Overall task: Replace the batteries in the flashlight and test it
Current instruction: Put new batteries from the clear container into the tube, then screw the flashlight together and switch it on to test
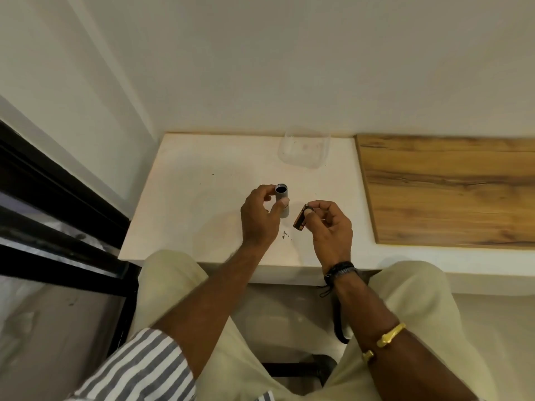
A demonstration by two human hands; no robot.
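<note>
The left hand (258, 219) grips the flashlight body (281, 199), a short grey tube. Its fingers (268, 190) curl round the far side near the rim and the thumb presses across the front. The tube stands roughly upright over the white surface (188, 204), with its open dark mouth facing up toward the camera. Whether its base touches the surface cannot be told.

Just to the right of the tube, apart from it and slightly lower than its mouth, is a small dark, copper-edged piece that looks to be the battery cartridge (300, 222). Its long axis slants, with the upper end leaning right and the free lower end pointing down and left, so it is not lined up with the tube's bore. The right hand (330, 228) pinches that upper end between fingertips (308, 211) and thumb, the remaining fingers loosely curled behind.

The coming move probably turns on this mismatch. The cartridge has to rise above the rim, travel left and swing upright before it can drop into the opening. The right hand is the nearer one to do this, while the left need only keep the mouth steady.

A few dark flecks (286, 235) lie on the surface between the two wrists.
</note>
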